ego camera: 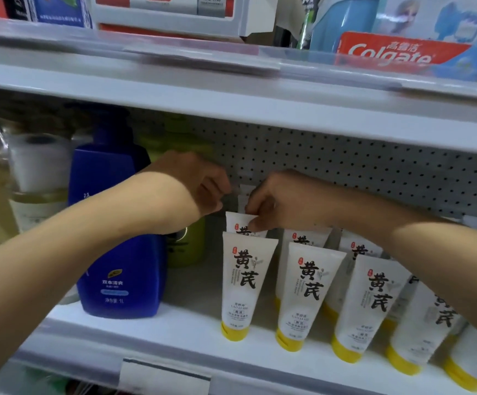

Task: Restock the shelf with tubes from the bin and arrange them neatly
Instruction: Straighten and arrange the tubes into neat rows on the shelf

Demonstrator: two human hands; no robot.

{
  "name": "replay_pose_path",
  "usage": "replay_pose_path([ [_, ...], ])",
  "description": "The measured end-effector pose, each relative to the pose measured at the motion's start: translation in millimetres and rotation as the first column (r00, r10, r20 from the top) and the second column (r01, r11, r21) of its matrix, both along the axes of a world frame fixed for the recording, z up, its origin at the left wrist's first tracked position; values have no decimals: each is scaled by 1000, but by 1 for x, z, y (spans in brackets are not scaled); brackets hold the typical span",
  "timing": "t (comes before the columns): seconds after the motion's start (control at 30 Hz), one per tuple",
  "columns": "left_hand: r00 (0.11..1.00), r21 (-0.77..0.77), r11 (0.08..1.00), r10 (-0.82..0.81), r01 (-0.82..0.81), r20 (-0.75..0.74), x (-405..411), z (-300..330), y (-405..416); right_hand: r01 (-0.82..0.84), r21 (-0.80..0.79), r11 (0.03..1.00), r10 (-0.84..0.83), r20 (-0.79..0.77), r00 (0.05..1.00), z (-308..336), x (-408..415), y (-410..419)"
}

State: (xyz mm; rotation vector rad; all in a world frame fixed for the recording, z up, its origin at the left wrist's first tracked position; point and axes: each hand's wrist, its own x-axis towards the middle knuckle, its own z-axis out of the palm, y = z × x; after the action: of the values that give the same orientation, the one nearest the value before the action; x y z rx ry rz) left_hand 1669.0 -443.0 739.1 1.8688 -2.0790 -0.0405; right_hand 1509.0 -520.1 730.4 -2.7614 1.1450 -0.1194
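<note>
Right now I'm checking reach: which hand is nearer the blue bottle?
Left. The left hand hovers just above and right of the blue bottle; the right hand is farther right, fingers pinching a tube.

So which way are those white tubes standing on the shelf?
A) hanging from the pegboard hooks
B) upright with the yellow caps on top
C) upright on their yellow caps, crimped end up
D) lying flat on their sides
C: each white tube stands on its yellow cap on the shelf, flat crimped end pointing up.
</note>
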Motion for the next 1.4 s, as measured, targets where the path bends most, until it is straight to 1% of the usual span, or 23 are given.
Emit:
replay_pose_path([
  [0.07, 1000, 7, 1000, 0, 1, -26, 1, -2, 1, -29, -15, 999, 29, -26, 999, -6, 1, -1],
  [0.23, 998, 20, 999, -26, 28, -60, -3, -5, 2, -50, -31, 998, 50, -2, 999, -10, -2, -6],
  [0.43, 997, 14, 999, -38, 39, -66, -2, -10, 2, -70, -59, 996, 70, -4, 998, -10, -5, -4],
  [0.6, 997, -4, 998, -58, 57, -46, -3, -15, 4, -53, -64, 997, 51, -26, 998, -8, -6, -4],
  [0.7, 995, -6, 997, -73, 73, -65, -3, -16, 3, -55, -76, 996, 52, -43, 998, -8, -6, -4],
  [0.8, 995, -7, 996, -88, 87, -47, -5, -15, 6, -56, -59, 997, 54, -33, 998, -8, -7, -4],
  [0.87, 992, -1, 994, -110, 111, -60, -5, -16, 9, -34, -27, 999, 35, 23, 999, -5, -11, -3],
  [0.93, 981, 20, 988, -149, 153, -120, -4, -19, 10, 30, 0, 1000, -29, 127, 991, 2, -18, -2],
  [1.0, 969, 80, 978, -175, 192, -177, -4, -24, 10, 92, 33, 995, -97, 229, 968, 7, -28, -4],
  [1.03, 966, 108, 972, -186, 208, -179, -5, -26, 10, 115, 33, 993, -120, 258, 959, 8, -34, -5],
  [1.17, 964, 158, 955, -228, 249, -138, -13, -36, 7, 161, 1, 987, -155, 291, 944, 7, -47, -5],
  [1.4, 965, 141, 958, -232, 249, -122, -17, -42, 0, 160, 16, 987, -156, 335, 929, 3, -49, -2],
])
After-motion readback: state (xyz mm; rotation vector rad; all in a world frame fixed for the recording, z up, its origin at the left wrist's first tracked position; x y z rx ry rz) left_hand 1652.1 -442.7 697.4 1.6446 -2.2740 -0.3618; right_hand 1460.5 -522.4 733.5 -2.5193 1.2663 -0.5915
